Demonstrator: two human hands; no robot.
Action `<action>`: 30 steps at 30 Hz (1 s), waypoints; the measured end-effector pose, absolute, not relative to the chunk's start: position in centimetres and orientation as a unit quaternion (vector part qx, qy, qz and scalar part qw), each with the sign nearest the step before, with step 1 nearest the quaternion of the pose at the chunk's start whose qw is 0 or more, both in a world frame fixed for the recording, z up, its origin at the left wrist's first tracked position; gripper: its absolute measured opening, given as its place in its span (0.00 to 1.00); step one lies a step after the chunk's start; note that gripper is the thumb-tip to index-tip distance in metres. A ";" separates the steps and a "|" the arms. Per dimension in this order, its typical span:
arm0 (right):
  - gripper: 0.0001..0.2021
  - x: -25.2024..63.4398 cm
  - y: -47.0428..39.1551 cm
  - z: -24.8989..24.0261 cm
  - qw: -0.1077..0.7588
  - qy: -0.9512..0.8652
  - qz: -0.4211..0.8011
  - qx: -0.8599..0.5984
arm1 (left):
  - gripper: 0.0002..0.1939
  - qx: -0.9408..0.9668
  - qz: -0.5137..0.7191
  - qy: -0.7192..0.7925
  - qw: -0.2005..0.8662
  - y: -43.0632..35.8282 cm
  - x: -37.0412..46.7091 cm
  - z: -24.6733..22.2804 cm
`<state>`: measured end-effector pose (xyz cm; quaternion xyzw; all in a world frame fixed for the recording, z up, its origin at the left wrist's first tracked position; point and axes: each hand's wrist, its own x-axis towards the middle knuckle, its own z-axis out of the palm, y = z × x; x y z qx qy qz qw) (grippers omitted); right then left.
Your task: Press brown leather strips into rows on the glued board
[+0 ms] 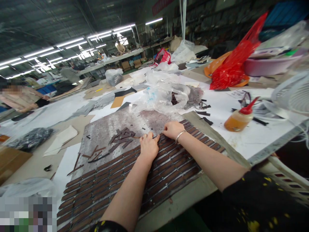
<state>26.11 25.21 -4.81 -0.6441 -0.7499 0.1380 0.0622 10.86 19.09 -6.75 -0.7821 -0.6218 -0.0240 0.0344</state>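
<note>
Long rows of dark brown strips (125,174) lie side by side on a stained grey board (96,132) before me. My left hand (149,146) is at the far edge of the rows, its fingers curled down onto a thin dark brown strip (137,137). Just to its right, my right hand (173,130), with a bangle at the wrist, pinches at the same edge; its fingertips partly hide what they grip. Both hands are closed and close together. A loose pile of short dark strips (123,137) lies left of my left hand.
Clear plastic bags (161,96) sit beyond the board. A glue bottle (238,117) with a red nozzle stands at right, near a white fan (293,93) and a red bag (231,64). A cardboard box (14,162) is at left. Another person (21,95) works at far left.
</note>
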 end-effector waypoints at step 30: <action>0.25 24.4 27.9 -4.1 -0.052 -0.738 0.164 -0.652 | 0.23 -0.790 -0.037 -0.610 0.049 19.0 10.5 -7.6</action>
